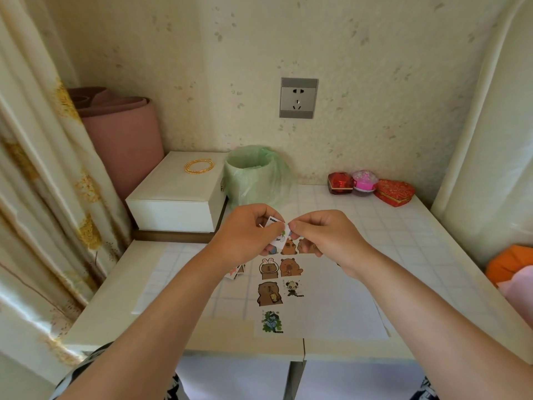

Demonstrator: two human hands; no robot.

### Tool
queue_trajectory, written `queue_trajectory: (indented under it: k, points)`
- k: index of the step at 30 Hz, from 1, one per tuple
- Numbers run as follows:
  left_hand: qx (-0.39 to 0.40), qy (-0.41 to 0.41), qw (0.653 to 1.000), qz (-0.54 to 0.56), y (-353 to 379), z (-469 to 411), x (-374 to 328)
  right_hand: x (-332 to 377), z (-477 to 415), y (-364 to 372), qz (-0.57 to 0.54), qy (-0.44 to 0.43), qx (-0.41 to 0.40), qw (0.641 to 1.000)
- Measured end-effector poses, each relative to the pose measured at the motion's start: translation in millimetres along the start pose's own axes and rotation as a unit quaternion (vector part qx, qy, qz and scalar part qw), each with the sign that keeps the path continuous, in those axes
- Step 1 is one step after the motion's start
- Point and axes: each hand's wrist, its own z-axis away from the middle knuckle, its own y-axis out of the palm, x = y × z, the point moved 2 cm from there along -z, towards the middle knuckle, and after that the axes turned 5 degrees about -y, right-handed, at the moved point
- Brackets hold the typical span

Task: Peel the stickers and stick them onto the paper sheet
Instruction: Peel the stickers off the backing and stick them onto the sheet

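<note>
The person holds both hands up over the middle of the table [403,226], close together. The left hand [248,229] has its fingers curled and pinches a small sticker [276,226] between thumb and fingertips. The right hand [320,235] is curled as well and nips the sticker's right edge with thumb and forefinger. Whether the backing has come apart from the sticker cannot be told, since the fingers cover most of it.

Below the hands, on the near part of the table, lies the white paper sheet [340,301]. Its left part carries cartoon stickers in rows, among them a brown capybara [269,293], a small panda [292,287] and, nearest, a green figure [272,321]. Just left of the sheet, partly under the left forearm, sits a small pile of sticker pieces [236,271].

At the far left stands a white box [176,194] with a gold bangle [199,166] on top. Beside it on the right is a bin lined with a green bag [253,174]. Against the far wall to the right sit 3 small gift boxes: a red one [340,183], a pink one [364,181] and a red heart [393,192]. A wall socket [298,98] is above them.
</note>
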Motion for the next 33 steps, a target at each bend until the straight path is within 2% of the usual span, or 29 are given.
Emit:
queue_trajectory:
  k: [4, 14, 19, 23, 29, 33]
  points:
    - [-0.001, 0.0, 1.0, -0.001, 0.0, 0.1, 0.1, 0.3, 0.2, 1.2, 0.014, -0.016, 0.006, 1.0]
    - [-0.004, 0.014, 1.0, -0.02, 4.0, -1.6, 2.0, -1.3, 4.0, 7.3, 0.149, -0.106, -0.009, 0.983]
    - [-0.004, 0.02, 0.999, -0.027, 2.0, -1.6, 1.4, -3.1, 3.3, 7.6, 0.188, -0.124, -0.017, 0.974]
    - [-0.005, 0.023, 0.999, -0.035, 0.5, -0.4, 0.5, -1.7, 3.3, 8.7, 0.165, -0.116, -0.012, 0.979]
    - [-0.013, 0.027, 1.0, -0.007, -4.8, 0.3, -1.4, 1.4, 1.2, 6.0, 0.05, -0.056, -0.031, 0.997]
    - [-0.012, 0.03, 0.999, -0.01, -5.7, 0.5, -1.6, -1.6, -1.2, 3.0, 0.043, -0.046, -0.026, 0.998]
